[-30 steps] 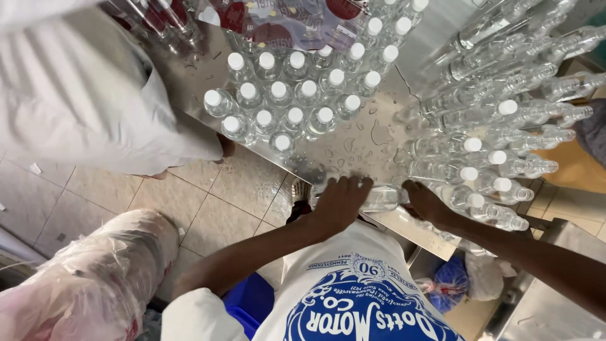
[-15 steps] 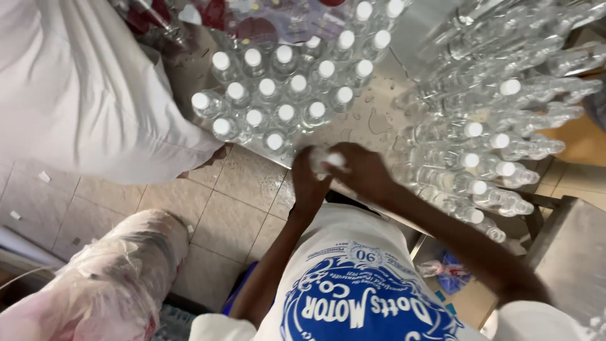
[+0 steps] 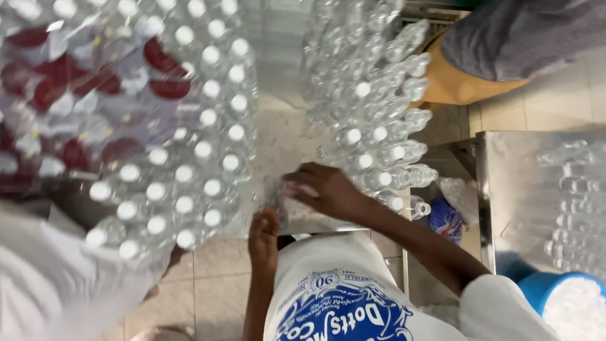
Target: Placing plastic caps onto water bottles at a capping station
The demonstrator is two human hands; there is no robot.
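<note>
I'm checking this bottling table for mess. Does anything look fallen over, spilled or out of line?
One thing stands out: the clear bottles at the right lie tipped and jumbled, caps pointing sideways, while the capped bottles at the left stand upright in rows. The left hand and right hand work on one bottle between them. No spill shows.

A single head-worn camera looks almost straight down from close above. It faces the steel tabletop [image 3: 284, 139], with the wearer's own shirt at the near edge and floor tiles at near left and far right.
</note>
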